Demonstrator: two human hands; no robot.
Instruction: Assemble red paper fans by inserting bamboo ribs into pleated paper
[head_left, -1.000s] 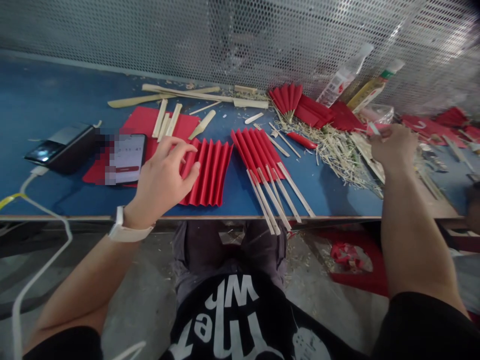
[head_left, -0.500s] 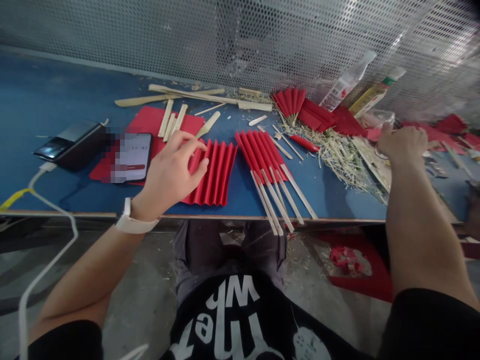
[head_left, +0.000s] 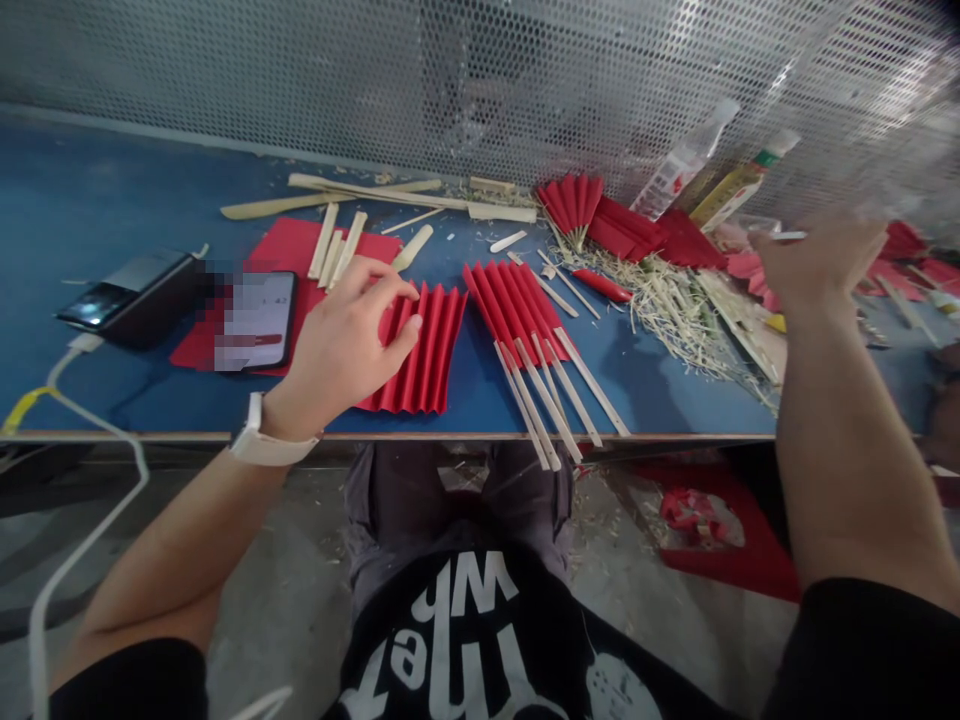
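My left hand [head_left: 349,335], wearing a white wristband, rests with loosely bent, parted fingers over the left side of a pleated red paper sheet [head_left: 431,350]. It is open and holds nothing. To its right lies a second pleated red paper [head_left: 517,305] with several thin pale sticks [head_left: 559,400] fanning out toward the table's front edge. My right hand [head_left: 829,262] is stretched far to the right above red paper scraps. Its fingers are closed around something slightly blurred; only a white edge [head_left: 787,236] pokes out on the left, so its kind is unclear.
A phone [head_left: 259,320] lies on flat red paper [head_left: 281,240]; a dark device [head_left: 135,295] with a white cable stands further left. Bamboo strips [head_left: 375,190], a red-handled tool [head_left: 602,285], shavings [head_left: 675,320], a folded red fan [head_left: 574,205] and two bottles [head_left: 686,165] line the back.
My right hand has lifted slightly and shifted right, and a white edge now shows at its fingers. My left hand stays on the pleated paper. The view has turned a little to the right.
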